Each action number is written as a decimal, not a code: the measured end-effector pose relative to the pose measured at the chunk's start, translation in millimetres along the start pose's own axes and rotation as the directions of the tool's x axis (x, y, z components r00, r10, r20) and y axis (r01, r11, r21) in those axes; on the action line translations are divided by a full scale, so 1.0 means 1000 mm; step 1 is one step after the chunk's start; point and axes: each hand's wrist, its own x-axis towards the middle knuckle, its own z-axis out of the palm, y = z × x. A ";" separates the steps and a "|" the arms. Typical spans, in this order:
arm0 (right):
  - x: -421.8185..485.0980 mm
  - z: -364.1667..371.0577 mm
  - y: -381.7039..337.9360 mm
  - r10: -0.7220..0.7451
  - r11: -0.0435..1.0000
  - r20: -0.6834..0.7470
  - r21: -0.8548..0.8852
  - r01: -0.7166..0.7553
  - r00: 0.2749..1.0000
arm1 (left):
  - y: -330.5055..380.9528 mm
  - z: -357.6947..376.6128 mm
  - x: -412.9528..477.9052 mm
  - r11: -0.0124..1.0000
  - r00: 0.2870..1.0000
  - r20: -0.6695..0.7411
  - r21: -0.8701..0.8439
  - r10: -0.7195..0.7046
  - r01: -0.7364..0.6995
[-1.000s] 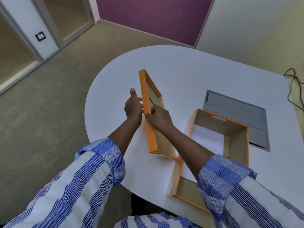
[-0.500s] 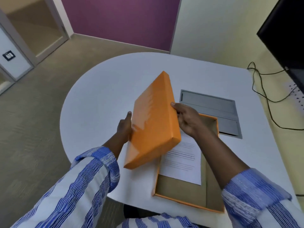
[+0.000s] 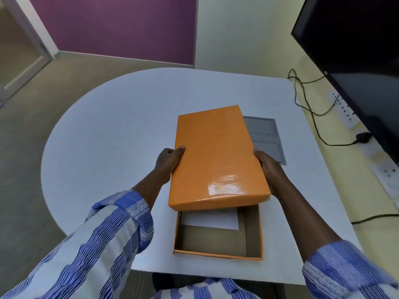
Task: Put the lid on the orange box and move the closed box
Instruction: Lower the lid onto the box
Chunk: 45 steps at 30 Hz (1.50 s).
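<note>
The orange lid (image 3: 216, 158) hangs top side up over the far half of the open orange box (image 3: 218, 254), its near edge raised above the rim. My left hand (image 3: 169, 162) grips the lid's left side and my right hand (image 3: 269, 171) grips its right side. A white sheet of paper (image 3: 210, 221) lies inside the box, partly hidden under the lid. The box's brown bottom shows at the near end.
The box stands near the front edge of a white table (image 3: 108, 137) with a rounded left end. A grey hatch (image 3: 265, 137) is set in the tabletop behind the lid. A dark screen (image 3: 356, 61), cables (image 3: 311, 108) and wall sockets are at the right.
The lid was on edge on the table at left, then was lifted, turned top side up and carried right over the box. It now lies flatter and lower.
</note>
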 end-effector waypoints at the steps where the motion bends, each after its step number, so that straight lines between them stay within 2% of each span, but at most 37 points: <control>1: -0.001 -0.007 0.005 0.025 1.000 0.005 0.013 -0.025 1.000 | 0.001 0.005 -0.001 1.000 1.000 0.019 0.030 0.001 -0.001; 5: -0.006 -0.023 0.028 0.126 0.982 0.024 0.136 -0.128 0.992 | 0.001 0.020 -0.008 0.994 0.997 0.080 0.109 -0.017 0.008; 10: -0.008 -0.025 0.054 0.211 0.956 0.105 0.184 -0.228 0.972 | -0.008 0.032 -0.020 0.997 0.993 0.105 0.068 -0.050 0.043; 15: -0.012 -0.027 0.070 0.226 0.960 0.157 0.131 -0.247 0.961 | -0.018 0.039 -0.037 0.993 0.990 0.118 0.096 -0.078 0.066; 25: -0.026 -0.036 0.089 0.255 0.967 0.158 -0.070 -0.246 0.954 | -0.040 0.035 -0.071 0.975 0.988 0.092 0.198 -0.126 0.105; 30: -0.046 -0.035 0.104 0.256 0.963 0.114 -0.111 -0.244 0.960 | -0.064 0.026 -0.087 0.966 0.989 0.091 0.241 -0.115 0.090; 37: -0.072 -0.018 0.120 0.234 0.962 -0.047 -0.131 -0.238 0.971 | -0.077 0.017 -0.106 0.960 0.985 0.151 0.276 -0.080 0.036; 45: -0.107 -0.023 0.123 0.288 0.951 -0.013 -0.113 -0.288 0.957 | -0.093 0.000 -0.124 0.974 0.960 0.255 0.217 -0.115 0.059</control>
